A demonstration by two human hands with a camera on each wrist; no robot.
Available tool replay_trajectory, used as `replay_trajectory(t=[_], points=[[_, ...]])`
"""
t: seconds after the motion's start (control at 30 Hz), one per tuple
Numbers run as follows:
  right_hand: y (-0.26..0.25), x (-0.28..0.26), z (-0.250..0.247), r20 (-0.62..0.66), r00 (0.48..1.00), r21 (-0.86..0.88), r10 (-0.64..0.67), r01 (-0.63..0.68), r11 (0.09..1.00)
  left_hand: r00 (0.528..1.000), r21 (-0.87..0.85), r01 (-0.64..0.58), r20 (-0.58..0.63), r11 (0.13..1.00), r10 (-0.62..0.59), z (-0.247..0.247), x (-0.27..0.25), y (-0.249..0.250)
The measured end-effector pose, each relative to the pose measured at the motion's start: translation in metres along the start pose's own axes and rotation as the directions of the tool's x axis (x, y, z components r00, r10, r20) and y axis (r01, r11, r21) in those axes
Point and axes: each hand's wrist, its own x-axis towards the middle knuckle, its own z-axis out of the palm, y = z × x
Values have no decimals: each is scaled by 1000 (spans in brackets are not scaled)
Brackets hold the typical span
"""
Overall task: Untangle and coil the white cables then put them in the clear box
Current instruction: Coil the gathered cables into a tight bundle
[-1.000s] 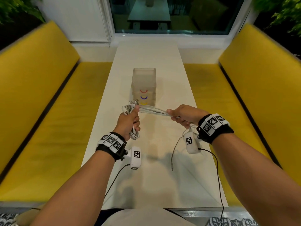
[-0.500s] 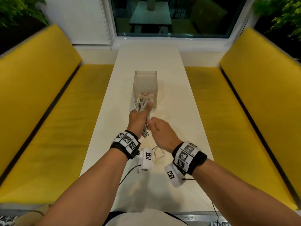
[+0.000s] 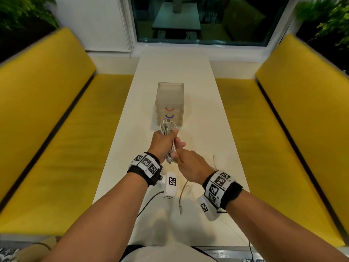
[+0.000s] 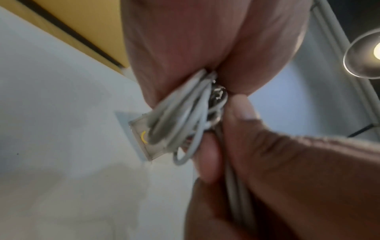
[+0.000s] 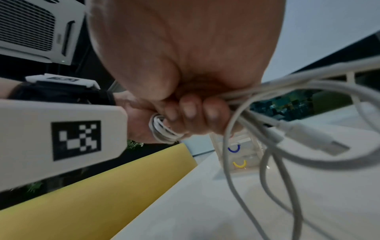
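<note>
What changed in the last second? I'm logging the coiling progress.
The right hand swung in from the right, folding the stretched cables against the left hand, which grips the bundle. A loose end now trails on the table. The clear box stayed put.

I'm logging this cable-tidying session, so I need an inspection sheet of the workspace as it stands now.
Surface: long white table, mostly bare.
Job's things: clear box upright mid-table; white cables bunched in the hands, not yet in the box.
Clutter: nothing seen.
Grippers: left hand grips the coiled bundle; right hand holds cable strands just below it, fingers curled round them.
Cables: loose tail trails on the table; one USB plug dangles free.
Surroundings: yellow benches on both sides, window beyond, plants in the corners.
</note>
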Motion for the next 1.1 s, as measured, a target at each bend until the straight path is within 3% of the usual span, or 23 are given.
replay_trajectory(t=[0.13,0.27,0.43,0.53,0.67,0.8,0.93,1.1], points=[[24,-3,8,44,998,407,45,-59,911,1000,-132,-24,-9,991,23,3,-3,-1],[38,-3,5,109,989,447,96,-135,884,997,-132,-31,67,991,40,8,-9,-1],[61,-4,-3,194,953,239,233,-276,931,987,-163,-49,144,985,73,-1,-5,14],[67,-6,-7,190,949,311,253,-302,901,987,-158,-70,130,985,91,-8,-5,18],[71,-11,-19,260,948,448,182,-285,847,996,-131,-62,56,989,70,-17,-5,15],[66,-15,-43,271,957,631,107,-261,730,993,-3,-97,-66,995,97,-21,-4,18],[47,-4,-70,223,972,429,78,-170,887,981,218,-143,-97,965,168,-10,-5,19],[23,12,-103,376,924,182,70,-147,972,983,326,-181,73,928,166,6,-16,15]])
